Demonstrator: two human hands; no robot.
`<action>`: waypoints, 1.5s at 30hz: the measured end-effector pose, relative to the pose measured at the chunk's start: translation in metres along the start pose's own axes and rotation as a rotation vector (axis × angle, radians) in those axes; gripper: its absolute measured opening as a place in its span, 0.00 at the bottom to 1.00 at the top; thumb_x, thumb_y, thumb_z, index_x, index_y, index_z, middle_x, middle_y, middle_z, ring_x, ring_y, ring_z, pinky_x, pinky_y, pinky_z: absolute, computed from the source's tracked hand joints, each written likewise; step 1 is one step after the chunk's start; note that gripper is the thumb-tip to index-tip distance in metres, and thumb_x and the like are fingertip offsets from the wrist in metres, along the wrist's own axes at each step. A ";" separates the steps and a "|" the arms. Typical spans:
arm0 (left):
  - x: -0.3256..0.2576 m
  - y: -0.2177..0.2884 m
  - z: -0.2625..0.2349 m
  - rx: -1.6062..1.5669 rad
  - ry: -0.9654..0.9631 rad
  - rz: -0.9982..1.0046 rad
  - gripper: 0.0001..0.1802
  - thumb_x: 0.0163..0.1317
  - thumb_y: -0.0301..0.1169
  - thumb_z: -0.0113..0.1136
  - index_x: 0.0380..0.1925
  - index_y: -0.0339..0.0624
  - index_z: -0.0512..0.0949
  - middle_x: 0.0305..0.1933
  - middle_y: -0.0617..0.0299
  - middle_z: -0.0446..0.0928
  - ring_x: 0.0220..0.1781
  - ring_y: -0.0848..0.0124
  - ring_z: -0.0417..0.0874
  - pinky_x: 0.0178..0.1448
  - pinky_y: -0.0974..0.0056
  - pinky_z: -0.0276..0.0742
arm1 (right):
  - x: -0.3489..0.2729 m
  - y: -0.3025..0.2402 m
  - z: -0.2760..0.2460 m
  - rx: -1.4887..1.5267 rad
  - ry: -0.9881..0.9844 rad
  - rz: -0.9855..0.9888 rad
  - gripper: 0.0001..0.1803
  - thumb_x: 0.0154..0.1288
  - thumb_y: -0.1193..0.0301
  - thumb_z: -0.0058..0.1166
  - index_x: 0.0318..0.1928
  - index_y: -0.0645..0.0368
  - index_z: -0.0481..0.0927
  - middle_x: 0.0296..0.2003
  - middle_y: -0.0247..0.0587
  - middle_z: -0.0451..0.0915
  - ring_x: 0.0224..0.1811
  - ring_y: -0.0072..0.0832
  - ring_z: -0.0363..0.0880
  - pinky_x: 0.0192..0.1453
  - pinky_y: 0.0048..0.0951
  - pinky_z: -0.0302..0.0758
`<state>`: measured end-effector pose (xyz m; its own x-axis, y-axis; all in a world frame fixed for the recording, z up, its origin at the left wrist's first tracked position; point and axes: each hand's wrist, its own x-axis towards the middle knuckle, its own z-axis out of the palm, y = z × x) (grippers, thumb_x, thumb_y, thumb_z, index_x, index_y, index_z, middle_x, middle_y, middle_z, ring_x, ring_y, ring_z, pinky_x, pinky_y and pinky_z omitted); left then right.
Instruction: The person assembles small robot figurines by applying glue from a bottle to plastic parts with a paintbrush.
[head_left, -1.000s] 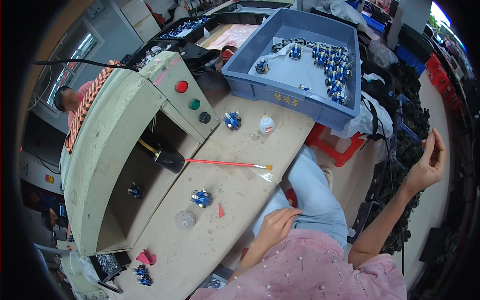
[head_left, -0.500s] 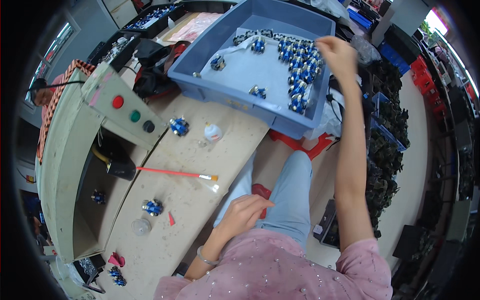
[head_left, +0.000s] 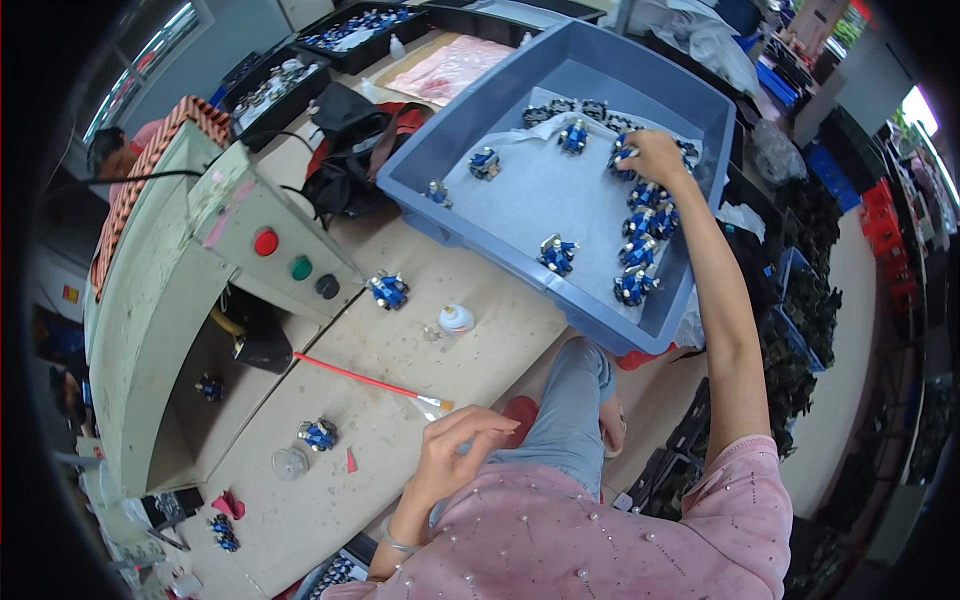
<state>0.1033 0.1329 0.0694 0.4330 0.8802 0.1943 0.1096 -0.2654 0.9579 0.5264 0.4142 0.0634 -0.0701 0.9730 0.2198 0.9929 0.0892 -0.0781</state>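
1 blue tray (head_left: 470, 130), right hand (head_left: 655, 155) gripping 1 blue part (head_left: 622, 152), left hand (head_left: 455, 455) half-curled, empty

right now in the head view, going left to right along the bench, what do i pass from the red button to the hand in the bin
red button → green button → blue part on the bench → small white bottle → blue part in the grey bin → right hand over the parts at the bin's far side

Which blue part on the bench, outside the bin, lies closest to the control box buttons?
Start at the pale green control box with its red, green and black buttons. Just right of the black button, on the wooden bench, lies a small blue part. It alone lies beside the white dome-shaped cap.
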 end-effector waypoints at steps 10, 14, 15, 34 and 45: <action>-0.028 0.007 -0.005 -1.294 0.014 -0.108 0.34 0.69 0.46 0.48 0.66 0.37 0.54 0.56 0.46 0.71 0.50 0.56 0.79 0.50 0.58 0.77 | -0.175 -0.272 -0.119 1.055 -0.221 -0.866 0.16 0.39 0.84 0.61 0.35 0.65 0.81 0.35 0.42 0.83 0.38 0.35 0.81 0.43 0.31 0.76; -0.066 0.001 -0.031 -1.175 0.055 -0.102 0.34 0.67 0.41 0.54 0.67 0.37 0.54 0.51 0.49 0.73 0.47 0.62 0.80 0.48 0.62 0.77 | -0.189 -0.327 -0.082 1.030 -0.116 -1.025 0.18 0.36 0.86 0.60 0.34 0.63 0.82 0.37 0.40 0.82 0.39 0.34 0.79 0.41 0.31 0.75; -0.079 -0.003 -0.033 -1.043 0.142 -0.133 0.35 0.66 0.40 0.56 0.67 0.38 0.54 0.50 0.51 0.74 0.45 0.65 0.80 0.47 0.64 0.77 | -0.193 -0.338 -0.073 0.999 -0.156 -1.004 0.18 0.36 0.86 0.61 0.34 0.62 0.82 0.38 0.40 0.81 0.40 0.33 0.78 0.41 0.31 0.74; -0.147 -0.008 -0.036 -1.279 0.692 0.061 0.31 0.71 0.39 0.47 0.69 0.36 0.53 0.54 0.45 0.73 0.40 0.68 0.80 0.47 0.67 0.77 | -0.208 -0.433 -0.014 1.514 -0.631 -0.636 0.08 0.59 0.85 0.54 0.39 0.68 0.82 0.38 0.40 0.77 0.38 0.22 0.77 0.39 0.20 0.75; -0.165 -0.024 -0.016 -0.387 1.034 -0.041 0.39 0.53 0.14 0.57 0.65 0.42 0.56 0.53 0.59 0.68 0.47 0.76 0.73 0.50 0.71 0.73 | -0.254 -0.424 0.015 1.640 -0.667 -0.484 0.11 0.62 0.82 0.55 0.45 0.71 0.78 0.46 0.45 0.77 0.44 0.26 0.79 0.52 0.25 0.75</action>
<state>0.0153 0.0004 0.0181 -0.5411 0.8380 0.0705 -0.2593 -0.2460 0.9339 0.1221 0.1323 0.0257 -0.7168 0.6777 0.1642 -0.1777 0.0503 -0.9828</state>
